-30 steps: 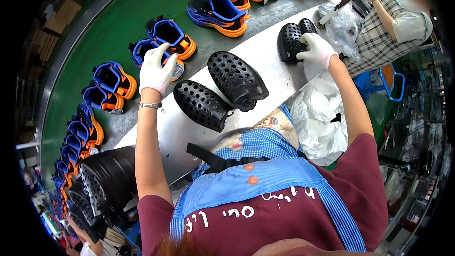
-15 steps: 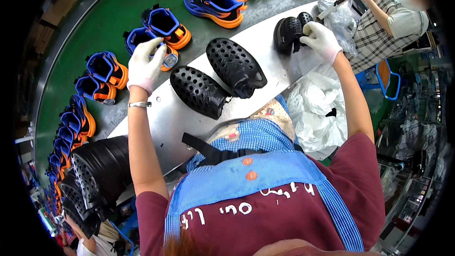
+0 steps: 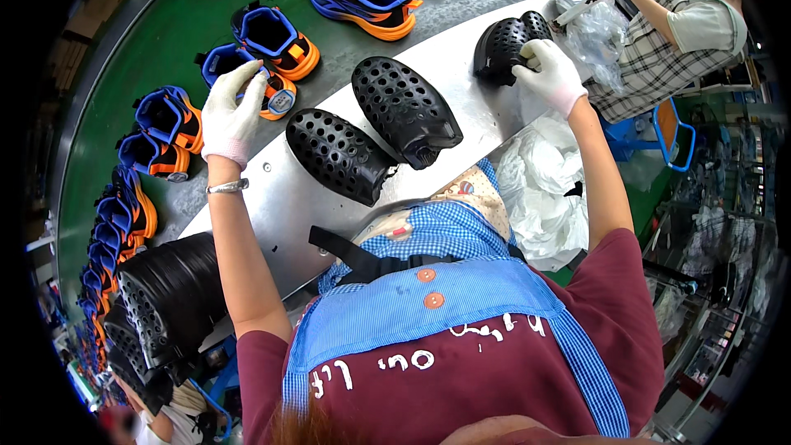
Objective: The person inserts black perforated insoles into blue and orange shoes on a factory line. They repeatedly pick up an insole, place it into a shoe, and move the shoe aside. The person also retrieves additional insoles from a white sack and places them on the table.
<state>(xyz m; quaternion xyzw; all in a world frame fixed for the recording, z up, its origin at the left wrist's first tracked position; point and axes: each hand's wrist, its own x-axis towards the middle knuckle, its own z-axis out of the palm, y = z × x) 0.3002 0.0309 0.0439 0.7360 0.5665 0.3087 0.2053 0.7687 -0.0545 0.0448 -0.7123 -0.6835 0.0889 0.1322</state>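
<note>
Far left: a stack of nested black perforated inserts (image 3: 169, 301) near the left forearm, with black, blue and orange sneakers (image 3: 128, 206) lined up behind it along the green conveyor (image 3: 156, 41).

Left hand (image 3: 231, 115), white glove: fingers and thumb bent and parted, nothing seen between them. Directly in front, the nearer sneaker (image 3: 218, 62) of a pair, partly covered by the hand; toe points up-left, tagged heel down-right past the fingertips. Whether glove touches shoe, cannot tell. Its mate (image 3: 276, 37) stands just beyond. This hand is clearly the nearer one to both.

Middle, on the pale metal counter (image 3: 486, 115): two black perforated shoe inserts, side by side. Both long axes slant alike, round toes up-left, ragged ends down-right. The left insert (image 3: 338, 156) lies to the right of the left hand, which is nearer to it; the right insert (image 3: 404, 107) lies about midway between the hands, not held.

Right hand (image 3: 548, 74), white glove: fingers curled at the near right side of a third insert (image 3: 498, 49), which lies to its left. A firm grip, cannot tell. A smaller-looking fourth insert (image 3: 537, 25) is just beyond the fingers.
</note>
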